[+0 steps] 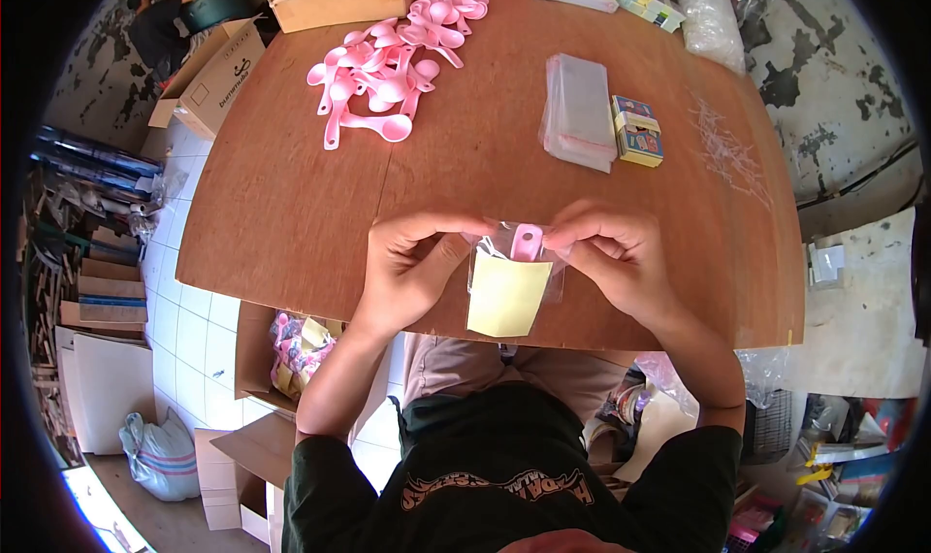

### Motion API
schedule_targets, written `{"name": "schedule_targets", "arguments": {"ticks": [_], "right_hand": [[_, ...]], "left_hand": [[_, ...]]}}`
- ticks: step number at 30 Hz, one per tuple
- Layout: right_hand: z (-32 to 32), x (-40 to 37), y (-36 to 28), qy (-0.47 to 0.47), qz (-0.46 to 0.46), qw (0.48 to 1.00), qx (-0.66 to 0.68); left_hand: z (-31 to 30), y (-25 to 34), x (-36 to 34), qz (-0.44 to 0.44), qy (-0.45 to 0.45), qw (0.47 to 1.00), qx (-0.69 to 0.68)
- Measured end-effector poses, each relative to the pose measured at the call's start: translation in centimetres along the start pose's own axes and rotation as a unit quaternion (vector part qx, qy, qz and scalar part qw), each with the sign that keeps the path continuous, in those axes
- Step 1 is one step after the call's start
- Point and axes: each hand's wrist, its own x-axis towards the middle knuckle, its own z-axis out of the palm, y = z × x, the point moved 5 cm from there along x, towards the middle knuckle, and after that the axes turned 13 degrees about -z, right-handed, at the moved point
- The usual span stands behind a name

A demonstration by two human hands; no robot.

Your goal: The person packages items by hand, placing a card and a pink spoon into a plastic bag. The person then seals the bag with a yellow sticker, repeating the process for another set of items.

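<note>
Between my two hands, at the table's near edge, hangs a clear plastic bag [558, 283]. Inside it are a pale yellow card [508, 297] and a pink scoop, whose handle end [527, 243] with a hole shows at the top; the card hides the rest. My left hand [419, 262] pinches the bag's upper left corner, next to a bit of white string or tie [488, 246]. On the upper right corner, my right hand [611, 252] is closed in a pinch.
Pink scoops [383, 73] lie heaped at the back left. Farther right are a stack of clear bags [579, 112], a bundle of cards [637, 131] and scattered white ties [727, 150]. An open carton [254, 359] with packed pieces stands below the table's left edge.
</note>
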Motion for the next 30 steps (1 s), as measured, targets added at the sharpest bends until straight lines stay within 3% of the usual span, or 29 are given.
{"name": "schedule_targets", "arguments": {"ticks": [8,13,15,17,19,22,23,25,27,28,29,30], "right_hand": [[0.7,0.1,-0.4,-0.009,0.007,1.0,0.025],[2.4,-0.4,-0.1,0.042,0.024,0.997,0.057],[2.9,-0.9,-0.1,-0.021,0.033,0.997,0.067],[3.7,-1.0,-0.8,-0.037,0.074,0.989,0.121],[3.1,-1.3,-1.2,-0.053,0.094,0.986,0.125],[0.9,-1.7,-0.5,-0.047,0.13,0.99,-0.006],[-0.2,-1.5,-0.4,-0.031,0.164,0.985,-0.041],[-2.7,-1.2,0.7,0.01,0.145,0.981,-0.125],[-5.3,-0.5,1.7,0.019,0.135,0.952,-0.275],[-6.2,0.4,1.9,0.032,0.088,0.935,-0.342],[-7.3,1.7,2.3,0.009,-0.002,0.905,-0.426],[-8.2,2.7,2.9,0.021,0.012,0.884,-0.468]], "left_hand": [[-0.4,-0.2,-0.2,-0.019,-0.011,0.999,-0.047],[0.4,0.1,-1.1,-0.01,-0.055,0.993,-0.104],[-0.9,0.0,-3.3,-0.058,-0.063,0.996,-0.038],[-1.9,1.7,-5.3,0.007,-0.069,0.997,0.042],[-4.3,2.3,-8.1,0.008,-0.094,0.989,0.117],[-7.1,3.1,-11.6,-0.055,-0.08,0.955,0.279],[-8.0,3.0,-12.7,-0.092,-0.059,0.929,0.353],[-8.8,2.7,-14.2,-0.2,-0.046,0.831,0.517],[-8.5,3.2,-15.2,-0.187,-0.089,0.757,0.619],[-8.9,3.8,-14.9,-0.187,-0.088,0.758,0.619],[-8.1,4.3,-14.8,-0.162,-0.232,0.822,0.494],[-7.1,5.6,-14.9,-0.129,-0.368,0.853,0.348]]}}
